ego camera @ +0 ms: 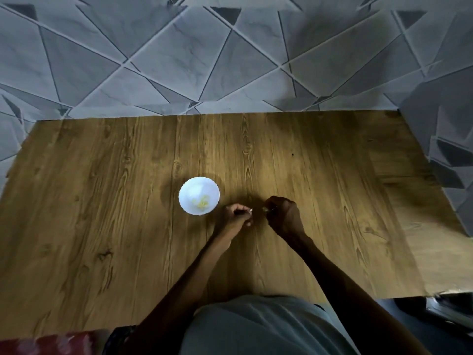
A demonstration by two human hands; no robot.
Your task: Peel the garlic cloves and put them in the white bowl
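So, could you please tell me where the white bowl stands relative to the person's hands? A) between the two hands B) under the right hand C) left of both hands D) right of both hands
C: the white bowl stands on the table left of the left hand, with the right hand farther right.

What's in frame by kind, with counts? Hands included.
White bowl: 1
Hands: 2, left hand and right hand
Wooden table: 1
Pale garlic bit pinched in left hand: 1
Yellowish garlic heap in bowl: 1, pieces too blurred to count
Total: 6
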